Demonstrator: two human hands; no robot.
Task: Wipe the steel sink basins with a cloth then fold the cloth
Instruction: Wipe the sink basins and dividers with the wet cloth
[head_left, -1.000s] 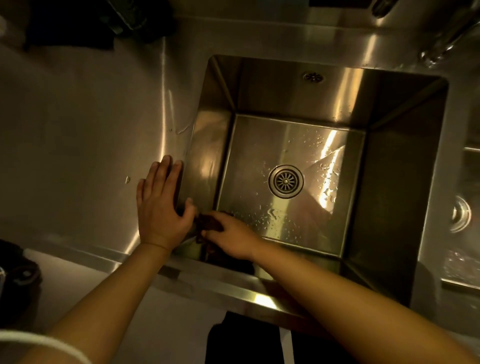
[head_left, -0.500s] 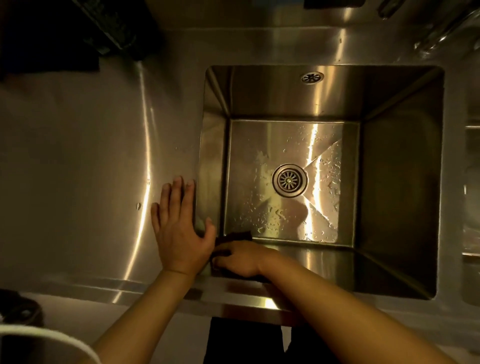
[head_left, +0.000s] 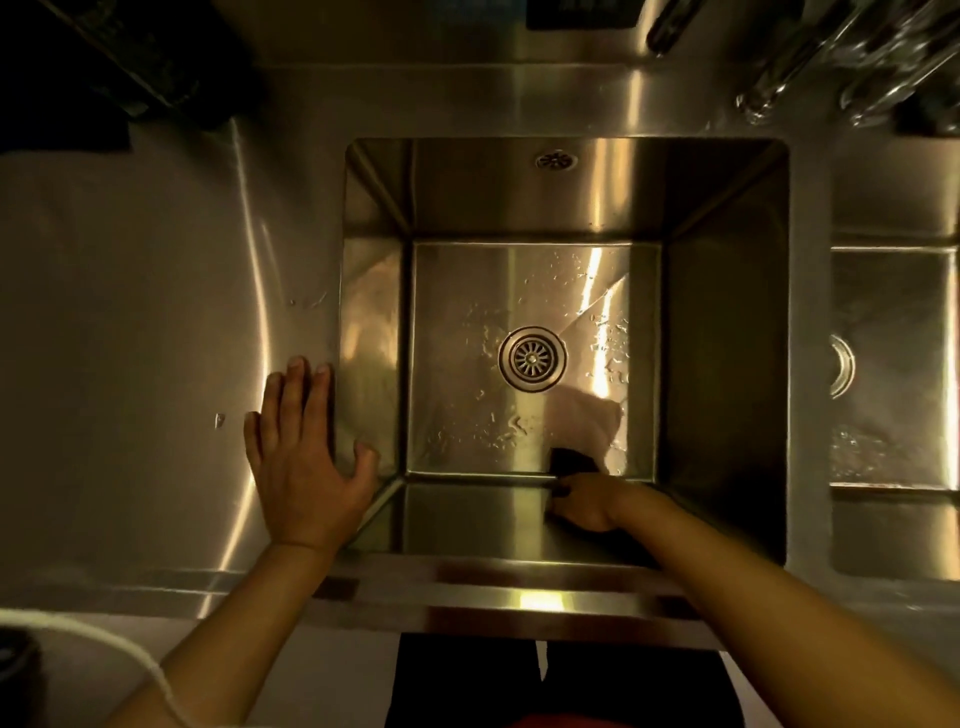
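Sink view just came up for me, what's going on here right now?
A person is wiping the steel sink basin. The right hand presses a dark cloth against the near wall where it meets the floor. The left hand rests flat on the counter beside the rim. Water drops remain around the drain.

Cloth (head_left: 570, 461) in basin (head_left: 727, 364), near wall

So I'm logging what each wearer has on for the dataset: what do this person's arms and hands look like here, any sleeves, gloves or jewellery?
Both forearms are bare, with no sleeves in view. The left hand and right hand wear no gloves, and no rings or watch show. In this dim light, finer marks cannot be told.
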